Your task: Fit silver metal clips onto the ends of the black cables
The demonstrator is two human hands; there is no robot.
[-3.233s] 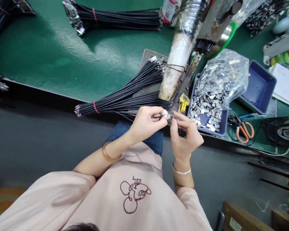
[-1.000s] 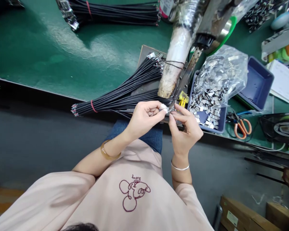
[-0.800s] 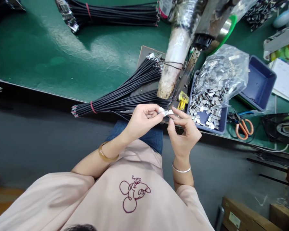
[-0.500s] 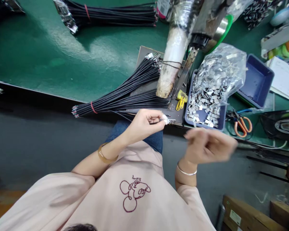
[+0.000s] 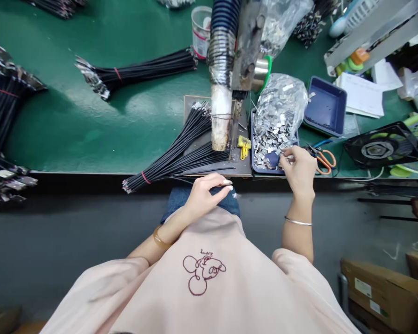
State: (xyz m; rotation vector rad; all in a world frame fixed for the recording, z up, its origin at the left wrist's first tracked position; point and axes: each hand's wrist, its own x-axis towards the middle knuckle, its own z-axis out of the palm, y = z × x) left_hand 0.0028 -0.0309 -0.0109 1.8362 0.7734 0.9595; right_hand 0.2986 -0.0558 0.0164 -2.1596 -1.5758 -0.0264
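My left hand [image 5: 211, 192] is at the bench's front edge, thumb and forefinger nearly together. A thin black cable [image 5: 181, 179] runs from the bundle in behind this hand, which appears closed on it. Just past the fingertips shows a small, blurred silvery piece [image 5: 235, 195]. My right hand [image 5: 297, 167] reaches over the front of a blue tray [image 5: 270, 171], its thumb and forefinger closed among small metal pieces [image 5: 264, 150]; what is between the fingertips is too small to make out. A red-banded black cable bundle [image 5: 167, 155] fans out over a grey board [image 5: 191, 109].
A taped hose nozzle [image 5: 220, 125] hangs over the board beside a metal arm [image 5: 245, 55]. A yellow cutter [image 5: 244, 147], orange-handled pliers [image 5: 327, 162], a second blue tray [image 5: 325, 106] and a fan [image 5: 383, 148] are around. Another cable bundle [image 5: 149, 69] lies farther back.
My right hand has moved forward from in front of the bench into the tray of metal pieces. My left hand stays near the edge; the silvery piece now sits lower. The view has shifted.
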